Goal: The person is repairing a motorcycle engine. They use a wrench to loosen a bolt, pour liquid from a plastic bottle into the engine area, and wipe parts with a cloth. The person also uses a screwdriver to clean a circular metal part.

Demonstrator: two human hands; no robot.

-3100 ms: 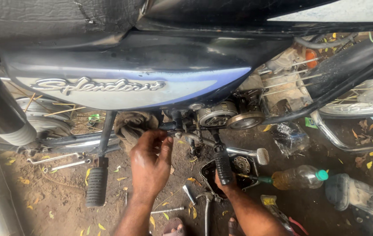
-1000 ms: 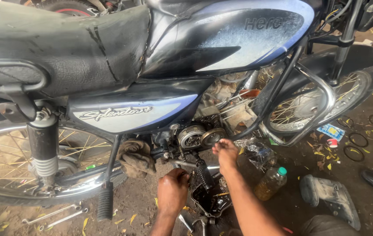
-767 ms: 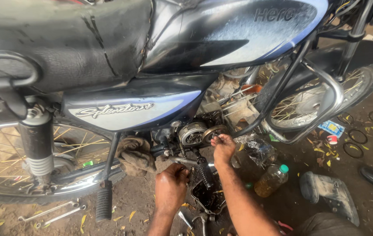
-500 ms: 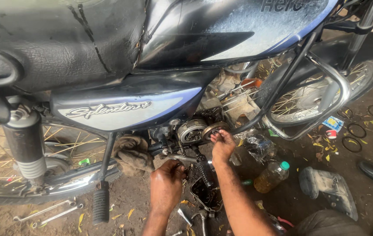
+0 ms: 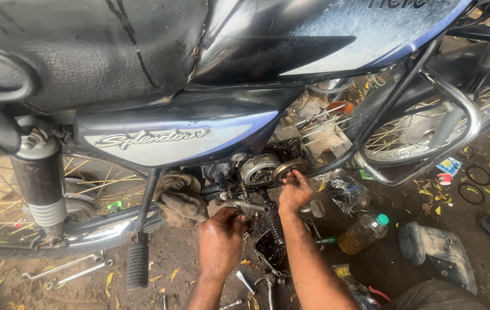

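Hands were deep in the open engine side of the motorcycle [image 5: 159, 138]. The right hand [image 5: 294, 192] had its fingers closed on a round metal disc [image 5: 288, 169], held at the casing just beside the clutch drum [image 5: 259, 169]; the left hand [image 5: 221, 238] was curled around a part lower down, though what exactly I couldn't tell. To my eye, the disc wanted to stay square to the drum, with the left hand steadying things below. A dirty rag [image 5: 180, 197] hung on the frame. The dirt ground [image 5: 187, 255] was littered with spanners [image 5: 61, 268], leaves, rubber rings [image 5: 477, 175] and an oil bottle [image 5: 363, 232].
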